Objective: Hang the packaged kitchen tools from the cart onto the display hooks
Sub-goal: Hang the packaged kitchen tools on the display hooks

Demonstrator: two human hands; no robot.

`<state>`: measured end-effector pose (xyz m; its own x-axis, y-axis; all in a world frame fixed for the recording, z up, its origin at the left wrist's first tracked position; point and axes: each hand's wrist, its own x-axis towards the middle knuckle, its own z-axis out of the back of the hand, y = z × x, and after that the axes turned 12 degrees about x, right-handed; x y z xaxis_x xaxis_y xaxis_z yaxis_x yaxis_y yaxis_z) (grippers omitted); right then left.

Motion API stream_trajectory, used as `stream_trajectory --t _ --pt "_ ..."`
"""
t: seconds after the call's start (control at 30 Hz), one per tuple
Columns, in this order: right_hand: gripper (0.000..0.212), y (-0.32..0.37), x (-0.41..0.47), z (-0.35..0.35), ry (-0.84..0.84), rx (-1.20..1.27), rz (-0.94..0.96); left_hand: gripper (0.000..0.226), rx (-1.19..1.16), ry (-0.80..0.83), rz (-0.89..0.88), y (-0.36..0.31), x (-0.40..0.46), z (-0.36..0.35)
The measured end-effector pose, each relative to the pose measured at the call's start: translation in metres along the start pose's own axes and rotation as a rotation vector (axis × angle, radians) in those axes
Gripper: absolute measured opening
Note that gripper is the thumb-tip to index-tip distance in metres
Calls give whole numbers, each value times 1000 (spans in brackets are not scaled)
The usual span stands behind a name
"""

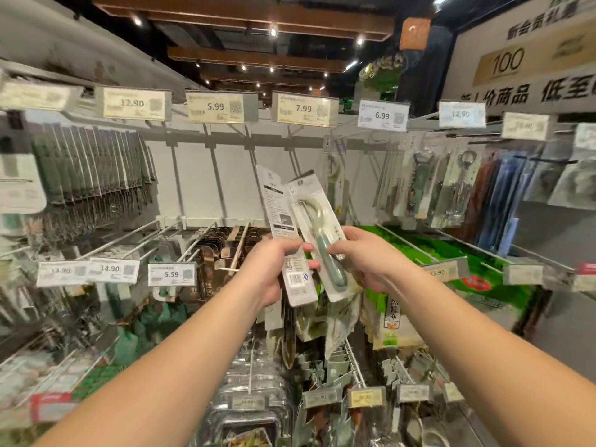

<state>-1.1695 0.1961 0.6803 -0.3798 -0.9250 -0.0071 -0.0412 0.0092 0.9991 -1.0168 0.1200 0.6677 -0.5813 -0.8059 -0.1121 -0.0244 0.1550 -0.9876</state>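
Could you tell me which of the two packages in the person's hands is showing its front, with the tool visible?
The package in the right hand, the right-hand package: its green-handled peeler shows. The left hand holds the left-hand package back-side out, showing print and barcode.

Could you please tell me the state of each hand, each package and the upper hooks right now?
left hand: grips a package, back side showing.
right hand: holds the peeler package.
barcode package: upright, unhung.
peeler package: front showing, tilted, unhung.
hooks under the 5.99 tag: bare.
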Motion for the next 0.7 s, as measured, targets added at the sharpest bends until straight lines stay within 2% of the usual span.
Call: stream_trajectory --t 0.1,0.37,0.47,0.63,0.7 --pt "41 -8 -6 -1 -116 48 63 34 4 -55 -26 3 -3 -7" --pt "57 -12 -21 5 -150 3 182 37 -45 -90 -78 -3 1 -19" --pt "64 -15 -20 5 -135 -110 198 40 -99 -34 -51 -4 2 -26" --pt "53 -12 -17 11 -196 -344 198 37 -107 24 -54 -5 8 -32" --pt "57 -9 -11 17 -203 -375 169 35 -67 49 -50 -6 9 -33"
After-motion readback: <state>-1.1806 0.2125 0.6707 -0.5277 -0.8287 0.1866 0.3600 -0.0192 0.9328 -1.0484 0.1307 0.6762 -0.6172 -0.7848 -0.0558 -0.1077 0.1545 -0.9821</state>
